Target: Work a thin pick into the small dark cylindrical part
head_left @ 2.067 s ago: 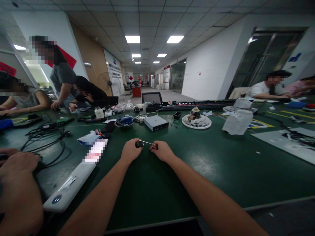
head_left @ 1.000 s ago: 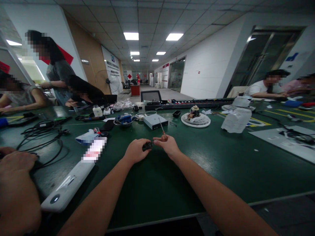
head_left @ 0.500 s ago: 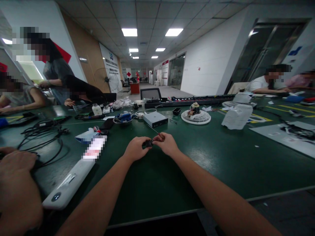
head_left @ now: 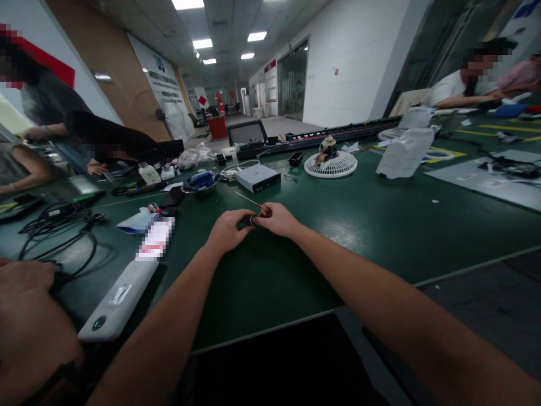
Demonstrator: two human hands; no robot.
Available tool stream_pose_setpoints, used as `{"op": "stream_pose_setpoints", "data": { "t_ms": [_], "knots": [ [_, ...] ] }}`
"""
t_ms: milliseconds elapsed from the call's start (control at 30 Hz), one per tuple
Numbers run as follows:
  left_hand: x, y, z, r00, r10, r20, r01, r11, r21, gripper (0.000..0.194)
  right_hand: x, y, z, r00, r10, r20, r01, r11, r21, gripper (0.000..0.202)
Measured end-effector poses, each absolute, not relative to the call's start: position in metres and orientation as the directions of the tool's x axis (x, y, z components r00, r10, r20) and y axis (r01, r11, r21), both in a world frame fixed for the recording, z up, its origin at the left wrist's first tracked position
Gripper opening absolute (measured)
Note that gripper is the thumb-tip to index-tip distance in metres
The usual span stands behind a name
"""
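Note:
My left hand is closed around a small dark cylindrical part, with thumb and fingers at its left end. My right hand meets it from the other side, its fingertips at the part's right end. Tucked in the right hand is a screwdriver with a reddish handle; its thin metal shaft points up and left, away from the dark part. The fingers cover much of the dark part, so its exact kind cannot be made out. Both hands are just above the green table.
Beyond my hands sit a grey disc drive, a metal bowl with blue things and a white fan grille. A white handheld device and black cables lie left. Another person's arm rests at the left edge.
The view has tipped down and turned slightly, so the scene sits higher and further left. The screwdriver shaft lies flatter and shows more of its length. Both hands keep their hold.

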State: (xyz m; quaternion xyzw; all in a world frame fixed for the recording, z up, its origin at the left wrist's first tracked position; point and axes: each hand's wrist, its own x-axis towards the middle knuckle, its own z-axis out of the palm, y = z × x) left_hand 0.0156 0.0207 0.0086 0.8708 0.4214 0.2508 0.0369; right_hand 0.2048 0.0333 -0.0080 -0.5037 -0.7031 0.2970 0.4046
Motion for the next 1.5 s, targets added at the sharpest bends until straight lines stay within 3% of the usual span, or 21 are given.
{"op": "stream_pose_setpoints", "data": {
  "t_ms": [167, 267, 333, 467, 633, 1500],
  "knots": [
    [0.021, 0.021, 0.008, 0.483, 0.771, 0.415, 0.739, -0.613, 0.280, 0.036, 0.204, 0.029, 0.001, -0.216, 0.931, 0.295, 0.501, 0.365, -0.785, 0.018],
    [0.021, 0.022, 0.009, 0.431, 0.787, 0.441, 0.767, -0.577, 0.280, 0.036, 0.208, 0.030, 0.005, -0.216, 0.919, 0.330, 0.520, 0.394, -0.758, 0.027],
    [0.019, 0.023, 0.008, 0.377, 0.806, 0.456, 0.794, -0.535, 0.288, 0.032, 0.212, 0.032, 0.006, -0.205, 0.913, 0.352, 0.536, 0.406, -0.740, 0.030],
    [0.009, 0.032, 0.003, 0.219, 0.851, 0.477, 0.848, -0.408, 0.339, 0.029, 0.221, 0.038, 0.005, -0.215, 0.906, 0.364, 0.570, 0.419, -0.707, 0.017],
    [-0.002, 0.040, -0.002, 0.066, 0.886, 0.460, 0.858, -0.285, 0.427, 0.031, 0.223, 0.040, 0.002, -0.250, 0.902, 0.352, 0.595, 0.430, -0.679, 0.021],
    [0.005, 0.035, -0.004, 0.219, 0.865, 0.450, 0.755, -0.443, 0.484, 0.033, 0.226, 0.030, 0.011, -0.257, 0.907, 0.333, 0.677, 0.416, -0.608, 0.026]
  ]
}}
